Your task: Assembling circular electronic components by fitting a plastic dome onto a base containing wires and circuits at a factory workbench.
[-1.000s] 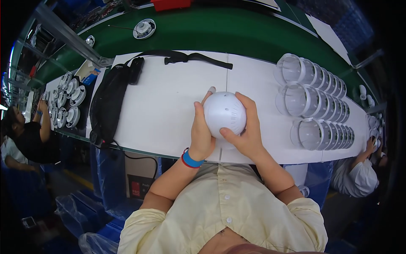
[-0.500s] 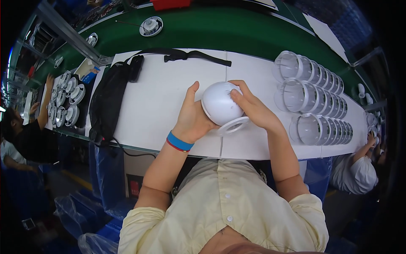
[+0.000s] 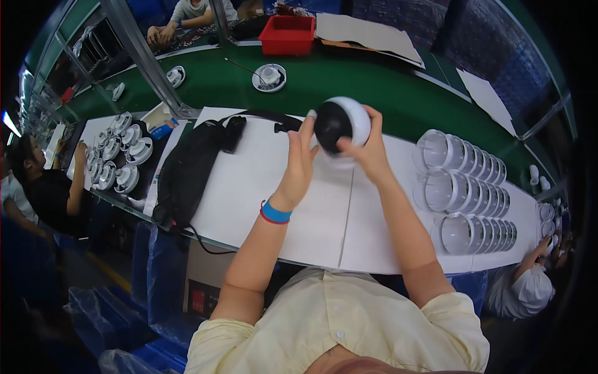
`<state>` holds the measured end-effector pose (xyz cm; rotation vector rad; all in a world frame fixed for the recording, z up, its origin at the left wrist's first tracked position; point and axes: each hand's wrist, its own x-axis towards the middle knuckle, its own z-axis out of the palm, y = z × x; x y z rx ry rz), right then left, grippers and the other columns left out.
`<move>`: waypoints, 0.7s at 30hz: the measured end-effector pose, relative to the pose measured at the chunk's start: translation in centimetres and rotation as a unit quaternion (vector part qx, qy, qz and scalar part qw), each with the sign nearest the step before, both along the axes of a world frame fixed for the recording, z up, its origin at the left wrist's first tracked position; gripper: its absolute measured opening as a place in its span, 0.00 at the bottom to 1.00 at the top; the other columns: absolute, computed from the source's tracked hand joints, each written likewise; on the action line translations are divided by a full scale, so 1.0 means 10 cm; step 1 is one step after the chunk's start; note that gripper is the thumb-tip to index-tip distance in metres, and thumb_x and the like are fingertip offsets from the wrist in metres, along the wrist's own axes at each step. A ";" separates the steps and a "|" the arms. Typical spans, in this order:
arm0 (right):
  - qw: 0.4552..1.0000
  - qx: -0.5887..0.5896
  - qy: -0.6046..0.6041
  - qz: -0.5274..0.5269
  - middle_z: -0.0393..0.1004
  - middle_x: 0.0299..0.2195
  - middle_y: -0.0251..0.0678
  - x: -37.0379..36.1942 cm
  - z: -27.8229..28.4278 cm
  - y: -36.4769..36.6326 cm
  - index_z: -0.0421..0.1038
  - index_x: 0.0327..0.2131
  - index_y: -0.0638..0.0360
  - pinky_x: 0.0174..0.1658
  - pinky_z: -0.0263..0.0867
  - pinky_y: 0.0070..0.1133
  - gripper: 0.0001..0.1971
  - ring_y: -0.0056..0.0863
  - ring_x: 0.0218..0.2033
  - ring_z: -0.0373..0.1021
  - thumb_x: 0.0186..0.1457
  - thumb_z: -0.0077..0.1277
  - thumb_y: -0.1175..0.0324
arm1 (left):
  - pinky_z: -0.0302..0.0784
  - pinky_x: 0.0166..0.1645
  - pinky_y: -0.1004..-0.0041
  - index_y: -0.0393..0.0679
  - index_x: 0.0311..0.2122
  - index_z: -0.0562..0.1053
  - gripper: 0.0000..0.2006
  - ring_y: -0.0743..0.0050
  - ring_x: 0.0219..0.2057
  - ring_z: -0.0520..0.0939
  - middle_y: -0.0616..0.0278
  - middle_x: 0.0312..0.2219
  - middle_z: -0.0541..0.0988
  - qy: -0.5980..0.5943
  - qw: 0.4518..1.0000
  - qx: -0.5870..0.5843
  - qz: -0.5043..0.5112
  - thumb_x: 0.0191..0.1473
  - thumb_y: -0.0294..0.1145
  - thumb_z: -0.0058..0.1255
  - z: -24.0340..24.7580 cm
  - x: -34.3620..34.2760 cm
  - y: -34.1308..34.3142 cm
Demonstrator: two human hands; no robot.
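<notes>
A white ball-shaped housing (image 3: 357, 117) with a round black face is raised above the far part of the white tabletop, somewhat blurred by motion. My right hand (image 3: 372, 151) grips it from the right, thumb across the lower front and fingers round the back. At its left side stands my left hand (image 3: 298, 163), open, fingers stretched upward, the tips close to the black face; whether they touch it I cannot tell. A pale blurred part shows just under the ball, its shape unclear.
Rows of clear, white-rimmed cups (image 3: 445, 190) stand on the right. To the left lie a black bag (image 3: 190, 171) with a strap and several round white units (image 3: 112, 149). A green conveyor (image 3: 218, 81) carries a white round part (image 3: 270, 77); beyond is a red bin (image 3: 287, 36). Other people sit around.
The ball has been lifted away from me and turned, so its black face now shows. My left hand has gone from cupping it below to standing open beside it. The view has shifted.
</notes>
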<state>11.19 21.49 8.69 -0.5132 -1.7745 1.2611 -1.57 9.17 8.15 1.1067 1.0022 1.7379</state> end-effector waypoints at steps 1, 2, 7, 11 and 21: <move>0.989 -0.147 0.032 0.012 0.65 0.50 0.43 -0.09 0.02 0.22 0.56 0.56 0.58 0.54 0.64 0.32 0.36 0.37 0.52 0.66 0.44 0.60 0.63 | 0.45 0.67 0.58 0.42 0.68 0.42 0.45 0.58 0.67 0.48 0.52 0.67 0.46 -0.014 0.997 -0.016 0.068 0.59 0.70 0.19 -0.02 -0.05 0.04; 0.955 -0.290 0.063 0.022 0.69 0.48 0.42 -0.17 0.03 0.48 0.60 0.53 0.59 0.53 0.66 0.32 0.29 0.36 0.50 0.68 0.47 0.57 0.61 | 0.45 0.67 0.58 0.42 0.68 0.42 0.45 0.58 0.67 0.48 0.52 0.67 0.46 -0.012 0.998 -0.010 0.065 0.59 0.70 0.19 -0.09 -0.13 0.08; 0.928 -0.362 0.091 -0.022 0.74 0.40 0.43 -0.51 -0.48 1.97 0.68 0.45 0.61 0.49 0.68 0.33 0.21 0.38 0.43 0.72 0.51 0.50 0.57 | 0.72 0.51 0.69 0.36 0.56 0.66 0.25 0.64 0.50 0.75 0.52 0.50 0.73 0.076 0.954 -0.211 0.199 0.62 0.46 0.45 -0.97 -0.57 0.38; 0.944 -0.159 -0.134 -0.256 0.68 0.48 0.48 -0.57 -0.46 2.27 0.60 0.55 0.57 0.46 0.69 0.34 0.32 0.43 0.44 0.72 0.47 0.55 0.57 | 0.76 0.43 0.70 0.35 0.49 0.71 0.17 0.63 0.38 0.79 0.48 0.45 0.74 0.214 0.934 -0.129 0.256 0.59 0.35 0.50 -1.05 -0.41 0.44; 0.453 0.419 -0.616 -0.490 0.57 0.56 0.55 -0.61 -0.75 2.75 0.53 0.61 0.48 0.49 0.64 0.50 0.39 0.65 0.45 0.66 0.47 0.59 0.57 | 0.76 0.45 0.70 0.37 0.49 0.72 0.16 0.60 0.41 0.78 0.50 0.47 0.71 0.329 0.917 -0.135 0.181 0.58 0.32 0.50 -0.77 -0.30 0.39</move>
